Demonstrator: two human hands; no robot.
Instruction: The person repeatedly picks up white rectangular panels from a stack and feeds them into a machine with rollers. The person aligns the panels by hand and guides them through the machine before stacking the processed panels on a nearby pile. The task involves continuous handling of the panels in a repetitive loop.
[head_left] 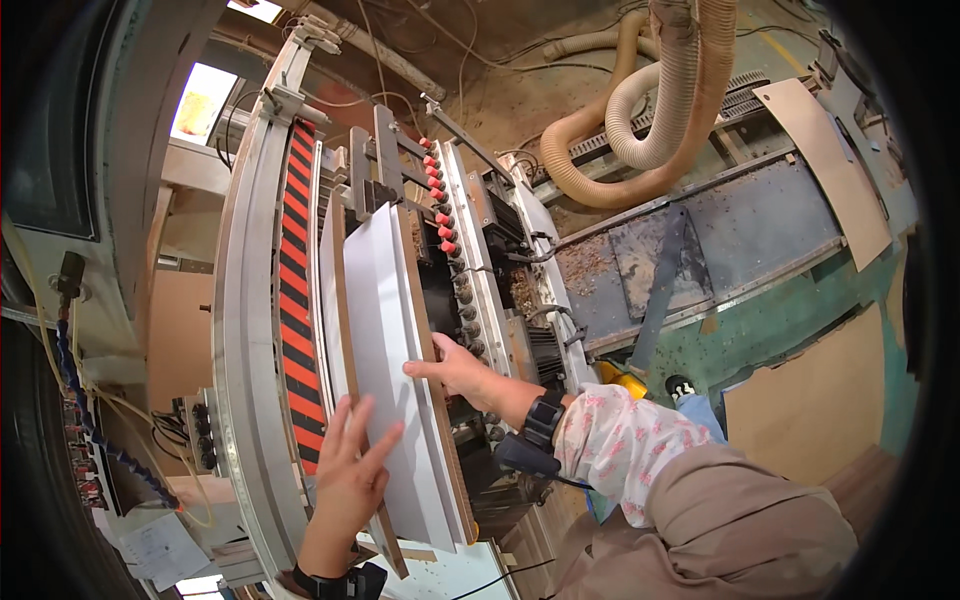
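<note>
Long white panels [382,315] with brown edges lie lengthwise on the machine in front of me, one partly over another. My right hand [458,370] grips the right edge of the upper panel, thumb on its white face and fingers over the brown edge, partly hidden. Over the left side, my left hand [350,480] has its fingers spread and slightly blurred near a narrow brown panel edge [343,310]. Whether its fingertips touch the panel I cannot tell. Dark bands circle both wrists.
A red-and-black striped strip [296,290] runs along the metal beam on the left. Red-capped fittings [437,195] line the rail to the right. Thick ribbed hoses [640,130] hang at the back right, above a grey machine bed [760,220] with wood chips. A brown sheet [810,400] lies lower right.
</note>
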